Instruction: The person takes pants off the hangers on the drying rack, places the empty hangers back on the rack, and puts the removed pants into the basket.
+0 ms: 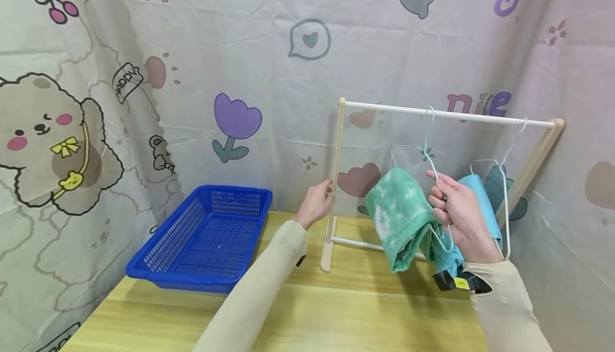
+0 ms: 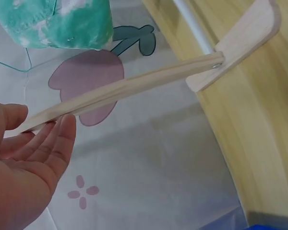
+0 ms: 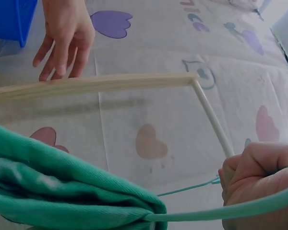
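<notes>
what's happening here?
A person has both hands at a small rack. The left hand holds its left post; the right hand grips a pale green hanger, whose hook is at the top bar. A green-and-white cloth is draped over that hanger. Further right, a blue cloth hangs on a white hanger. A blue basket sits left of the rack.
</notes>
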`<state>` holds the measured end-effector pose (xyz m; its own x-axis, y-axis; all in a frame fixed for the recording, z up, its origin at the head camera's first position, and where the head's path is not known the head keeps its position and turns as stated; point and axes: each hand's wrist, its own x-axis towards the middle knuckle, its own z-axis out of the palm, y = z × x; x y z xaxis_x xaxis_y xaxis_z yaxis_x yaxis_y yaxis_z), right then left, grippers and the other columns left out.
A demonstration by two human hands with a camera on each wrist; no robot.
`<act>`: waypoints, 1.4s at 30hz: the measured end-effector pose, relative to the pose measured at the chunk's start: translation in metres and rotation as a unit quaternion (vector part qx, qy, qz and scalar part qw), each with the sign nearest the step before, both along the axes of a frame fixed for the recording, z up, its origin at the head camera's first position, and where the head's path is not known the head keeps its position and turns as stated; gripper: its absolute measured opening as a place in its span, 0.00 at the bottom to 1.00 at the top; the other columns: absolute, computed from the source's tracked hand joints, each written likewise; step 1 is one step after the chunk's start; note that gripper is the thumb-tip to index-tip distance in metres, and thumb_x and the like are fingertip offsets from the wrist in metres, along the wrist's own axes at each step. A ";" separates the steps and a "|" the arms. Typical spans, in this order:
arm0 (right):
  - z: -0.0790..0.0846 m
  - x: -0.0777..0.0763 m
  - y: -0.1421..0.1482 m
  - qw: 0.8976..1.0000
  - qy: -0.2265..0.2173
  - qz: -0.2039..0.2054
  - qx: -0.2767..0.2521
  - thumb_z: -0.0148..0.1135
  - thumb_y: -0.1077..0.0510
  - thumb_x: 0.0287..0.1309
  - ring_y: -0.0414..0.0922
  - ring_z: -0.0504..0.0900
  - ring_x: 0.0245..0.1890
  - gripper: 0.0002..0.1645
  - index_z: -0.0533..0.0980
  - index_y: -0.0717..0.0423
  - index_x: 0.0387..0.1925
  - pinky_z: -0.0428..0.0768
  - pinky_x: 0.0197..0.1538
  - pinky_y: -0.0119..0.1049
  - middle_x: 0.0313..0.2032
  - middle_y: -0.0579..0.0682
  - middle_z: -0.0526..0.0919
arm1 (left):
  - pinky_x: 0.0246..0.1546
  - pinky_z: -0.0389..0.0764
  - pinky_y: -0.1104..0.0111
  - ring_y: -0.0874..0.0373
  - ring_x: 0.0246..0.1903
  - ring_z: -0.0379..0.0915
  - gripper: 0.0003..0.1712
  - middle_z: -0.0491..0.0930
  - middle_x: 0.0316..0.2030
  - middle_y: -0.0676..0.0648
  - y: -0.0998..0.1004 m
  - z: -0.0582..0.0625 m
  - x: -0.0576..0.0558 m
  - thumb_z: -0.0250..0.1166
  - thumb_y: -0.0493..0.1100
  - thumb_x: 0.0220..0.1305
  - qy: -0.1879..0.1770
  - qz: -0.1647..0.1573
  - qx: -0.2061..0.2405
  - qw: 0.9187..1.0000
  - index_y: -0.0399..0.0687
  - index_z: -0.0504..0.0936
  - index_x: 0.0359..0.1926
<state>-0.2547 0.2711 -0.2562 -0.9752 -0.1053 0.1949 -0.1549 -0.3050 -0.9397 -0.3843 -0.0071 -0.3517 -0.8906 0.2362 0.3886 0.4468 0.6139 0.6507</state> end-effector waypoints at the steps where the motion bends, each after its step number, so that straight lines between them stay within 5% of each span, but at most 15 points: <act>1: 0.000 0.000 -0.002 1.000 0.002 0.002 -0.009 0.40 0.54 0.76 0.39 0.45 0.18 0.28 0.51 0.57 0.71 0.44 0.16 0.30 0.20 0.40 0.61 | 0.53 0.81 0.59 0.46 0.53 0.79 0.25 0.79 0.55 0.35 0.000 0.002 -0.001 0.53 0.38 0.74 -0.001 0.005 -0.002 1.000 0.38 0.67 0.68; 12: 0.017 0.000 -0.015 0.989 0.034 0.038 -0.142 0.42 0.57 0.76 0.37 0.46 0.16 0.16 0.71 0.53 0.58 0.43 0.16 0.27 0.20 0.43 0.64 | 0.54 0.81 0.58 0.44 0.56 0.77 0.25 0.78 0.58 0.36 0.001 -0.002 -0.001 0.50 0.39 0.75 -0.025 0.002 -0.002 1.000 0.40 0.65 0.70; 19: 0.025 0.009 -0.014 0.982 0.027 0.071 -0.174 0.43 0.58 0.75 0.38 0.48 0.15 0.17 0.72 0.54 0.58 0.46 0.15 0.26 0.20 0.45 0.66 | 0.55 0.80 0.58 0.45 0.57 0.77 0.26 0.77 0.59 0.36 -0.002 -0.005 0.001 0.48 0.39 0.76 -0.043 0.000 -0.010 0.999 0.40 0.62 0.72; 33: 0.004 0.027 -0.016 0.997 -0.011 0.033 -0.069 0.49 0.51 0.73 0.39 0.50 0.15 0.23 0.58 0.54 0.63 0.55 0.12 0.25 0.20 0.41 0.65 | 0.55 0.80 0.59 0.46 0.56 0.78 0.29 0.76 0.61 0.36 -0.006 -0.013 0.004 0.50 0.38 0.75 -0.035 -0.025 -0.006 0.999 0.39 0.59 0.73; 42: -0.013 0.024 -0.028 0.999 -0.015 0.024 -0.032 0.41 0.48 0.75 0.37 0.48 0.16 0.17 0.58 0.55 0.54 0.54 0.13 0.24 0.20 0.39 0.63 | 0.57 0.79 0.58 0.47 0.58 0.76 0.29 0.74 0.63 0.37 -0.009 -0.026 0.015 0.53 0.40 0.73 -0.034 -0.039 0.024 0.998 0.43 0.62 0.72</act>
<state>-0.2306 0.2435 -0.2695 -0.9749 -0.1403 0.1727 -0.1100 -0.3706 -0.9222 -0.3694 -0.0164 -0.3781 -0.8944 0.2891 0.3413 0.4469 0.5461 0.7085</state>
